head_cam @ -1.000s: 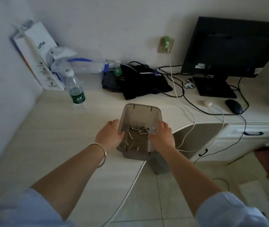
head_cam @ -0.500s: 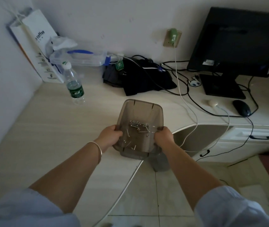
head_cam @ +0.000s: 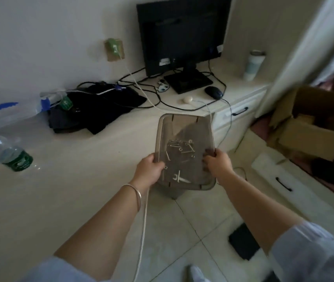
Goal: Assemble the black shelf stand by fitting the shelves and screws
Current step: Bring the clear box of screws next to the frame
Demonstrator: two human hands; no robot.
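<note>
Item: translucent grey shelf tray, held in the air at the centre of my view, above the desk edge and the tiled floor. My left hand gripped its rim at 9 o'clock, fingers curled over the edge. My right hand gripped the rim at 3 o'clock, fingers curled inside the wall, thumb outside.

Contents: loose screws scattered across the middle of the tray, and what looked like a small flat wrench near its 6 o'clock edge; the dim light left that unsure.

Surroundings: monitor at 12 o'clock, mouse just beside its stand, black cloth at 10 o'clock, water bottle lying at 9 o'clock, cardboard box at 2 o'clock.
</note>
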